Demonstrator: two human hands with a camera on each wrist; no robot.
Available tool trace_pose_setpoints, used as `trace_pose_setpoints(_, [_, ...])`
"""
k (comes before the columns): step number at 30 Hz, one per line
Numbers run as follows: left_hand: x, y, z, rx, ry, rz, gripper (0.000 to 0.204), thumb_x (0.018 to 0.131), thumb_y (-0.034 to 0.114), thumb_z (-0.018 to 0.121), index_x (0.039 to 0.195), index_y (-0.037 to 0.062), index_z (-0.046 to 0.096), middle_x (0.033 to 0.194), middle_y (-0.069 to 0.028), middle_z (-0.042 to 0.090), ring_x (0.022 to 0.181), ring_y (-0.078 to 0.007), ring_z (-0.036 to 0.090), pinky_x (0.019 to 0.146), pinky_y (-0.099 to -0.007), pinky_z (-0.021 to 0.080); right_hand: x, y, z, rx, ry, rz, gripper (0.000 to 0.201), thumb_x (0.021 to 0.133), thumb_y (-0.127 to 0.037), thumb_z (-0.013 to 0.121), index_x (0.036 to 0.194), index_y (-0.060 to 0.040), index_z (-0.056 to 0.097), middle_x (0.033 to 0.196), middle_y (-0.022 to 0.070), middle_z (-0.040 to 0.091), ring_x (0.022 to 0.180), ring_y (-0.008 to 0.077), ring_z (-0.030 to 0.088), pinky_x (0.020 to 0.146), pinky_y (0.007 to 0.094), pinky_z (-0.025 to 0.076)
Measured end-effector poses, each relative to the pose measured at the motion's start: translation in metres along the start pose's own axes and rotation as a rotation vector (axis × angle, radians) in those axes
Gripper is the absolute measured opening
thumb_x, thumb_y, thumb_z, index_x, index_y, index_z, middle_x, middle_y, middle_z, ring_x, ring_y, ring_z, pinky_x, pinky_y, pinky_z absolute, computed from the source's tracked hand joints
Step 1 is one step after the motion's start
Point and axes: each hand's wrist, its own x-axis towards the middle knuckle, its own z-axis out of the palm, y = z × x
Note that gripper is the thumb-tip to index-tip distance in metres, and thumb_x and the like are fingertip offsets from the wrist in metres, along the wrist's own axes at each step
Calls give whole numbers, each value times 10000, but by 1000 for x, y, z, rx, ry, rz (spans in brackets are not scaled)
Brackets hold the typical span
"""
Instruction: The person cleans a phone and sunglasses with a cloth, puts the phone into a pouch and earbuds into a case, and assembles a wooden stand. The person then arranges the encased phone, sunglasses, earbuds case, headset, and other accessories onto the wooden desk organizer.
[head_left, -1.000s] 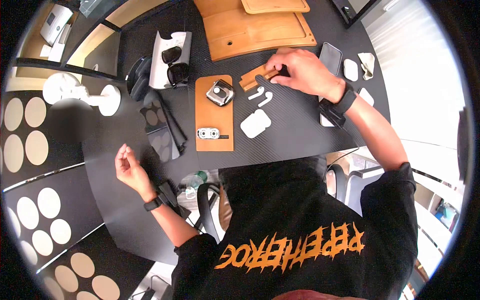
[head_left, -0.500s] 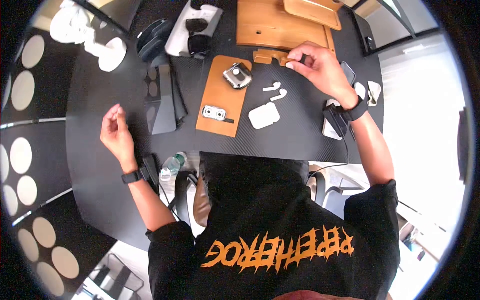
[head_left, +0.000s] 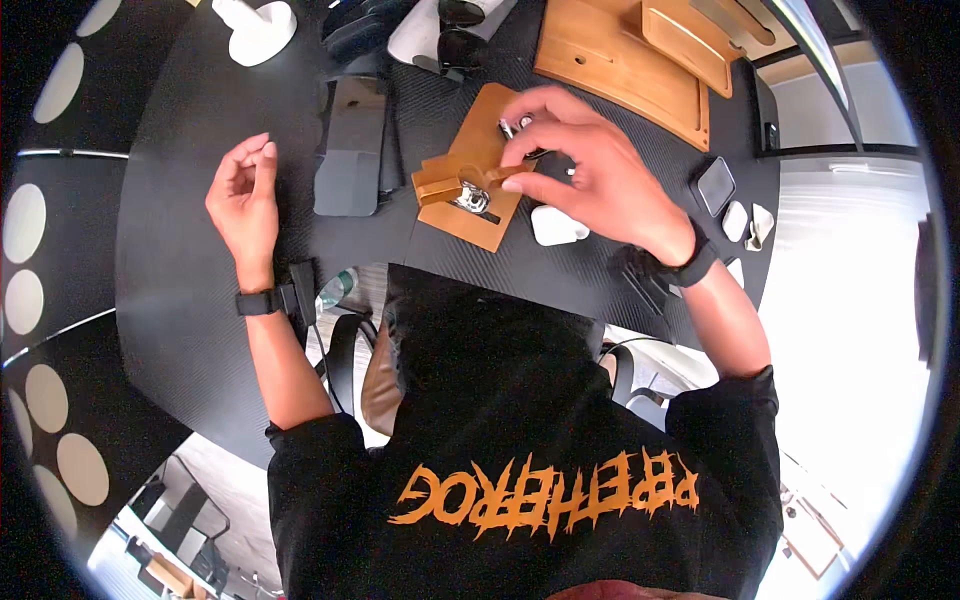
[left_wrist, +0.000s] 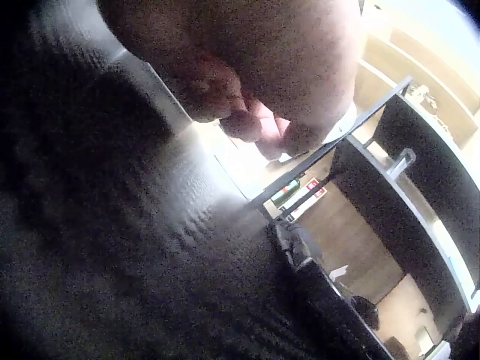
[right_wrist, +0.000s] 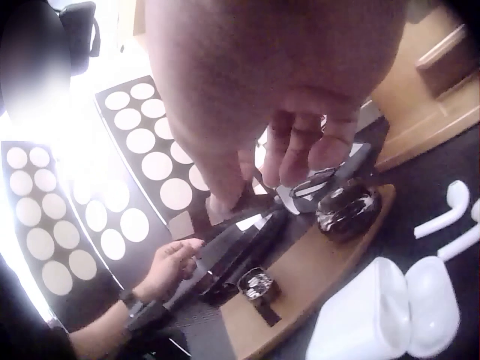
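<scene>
My right hand (head_left: 600,170) pinches a small notched wooden piece (head_left: 437,185) between thumb and fingers, over a tan mat (head_left: 485,232). The piece overlaps a small silver item with two round parts (head_left: 470,200) lying on the mat. At the mat's far end, a glossy dark case (right_wrist: 346,210) is partly hidden behind my fingers in the head view. Beside the mat stands an open white earbud case (right_wrist: 367,311), with white earbuds (right_wrist: 454,206) near it. My left hand (head_left: 245,205) is by itself at the left, fingers loosely curled, holding nothing.
A wooden tray stand (head_left: 620,75) stands at the back right. Sunglasses (head_left: 462,48) rest on a white case at the back. Left of the mat lies a dark grey pouch (head_left: 348,165). A phone (head_left: 714,185) and a white oval thing (head_left: 735,220) lie at right.
My right hand has carried the wooden piece leftward and nearer to me, from in front of the tray stand to over the tan mat. The head view has shifted; the left hand stays idle.
</scene>
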Motion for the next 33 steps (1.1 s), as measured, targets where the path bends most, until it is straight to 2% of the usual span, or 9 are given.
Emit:
trace_pose_setpoints(2, [-2, 2, 2, -12, -58, -14, 208, 1028, 138, 754, 1195, 15, 760, 971, 46, 715, 862, -23, 614, 794, -191, 481, 7, 4, 4, -113, 0, -45, 207, 830, -163, 853, 987, -103, 732, 1420, 111, 604, 1222, 339, 603, 1025, 438, 496])
trace_pose_setpoints(5, [-3, 3, 3, 44, -87, -3, 211, 1030, 134, 751, 1203, 14, 757, 970, 45, 714, 864, -25, 616, 789, -191, 480, 11, 21, 14, -284, 29, -121, 207, 843, -179, 851, 991, -107, 727, 1450, 122, 598, 1238, 352, 606, 1040, 461, 494])
trace_pose_setpoints(8, [-2, 0, 3, 11, -84, -9, 210, 1030, 135, 752, 1202, 15, 758, 972, 42, 717, 868, -26, 620, 790, -194, 481, 5, 39, 19, -246, 127, -35, 206, 860, -174, 845, 1010, -103, 723, 1461, 132, 599, 1228, 361, 622, 1021, 463, 509])
trace_pose_setpoints(17, [0, -1, -1, 92, -63, -29, 215, 1033, 136, 744, 1210, 15, 761, 991, 27, 733, 887, -42, 634, 819, -209, 494, -27, 58, -18, -207, 112, 68, 197, 895, -156, 835, 1046, -91, 727, 1450, 146, 628, 1200, 365, 689, 898, 425, 577])
trace_pose_setpoints(20, [1, 1, -1, 110, -67, -58, 212, 1034, 133, 741, 1205, 10, 761, 994, 22, 736, 889, -46, 635, 819, -215, 498, -40, 60, -28, -196, 82, 220, 200, 885, -130, 840, 1056, -88, 746, 1417, 146, 655, 1155, 345, 706, 831, 400, 588])
trace_pose_setpoints(23, [1, -1, 0, 115, -61, -48, 211, 1034, 132, 741, 1202, 6, 762, 991, 23, 736, 885, -43, 633, 813, -208, 494, -47, 69, -39, -336, 138, 142, 192, 874, -108, 844, 1045, -82, 761, 1403, 128, 671, 1146, 305, 707, 818, 376, 591])
trace_pose_setpoints(25, [1, -2, -1, 104, -59, -53, 211, 1034, 132, 741, 1203, 7, 763, 990, 24, 735, 882, -42, 630, 807, -204, 492, -48, 57, -43, -283, 147, 237, 188, 864, -92, 845, 1035, -68, 769, 1380, 121, 685, 1158, 288, 699, 909, 379, 573])
trace_pose_setpoints(30, [3, -2, -2, 131, -83, -54, 212, 1035, 137, 743, 1203, 9, 764, 993, 27, 729, 877, -35, 624, 790, -193, 484, -32, -7, -15, -87, 63, 137, 197, 839, -119, 857, 1012, -84, 768, 1350, 110, 687, 1176, 300, 666, 1013, 412, 531])
trace_pose_setpoints(33, [3, -7, 2, 47, -40, 25, 186, 1002, 134, 777, 1156, 31, 790, 881, 46, 712, 740, -11, 579, 681, -199, 467, -24, -34, 24, -21, -42, 34, 195, 839, -194, 856, 978, -119, 741, 1387, 100, 660, 1233, 341, 623, 1060, 467, 488])
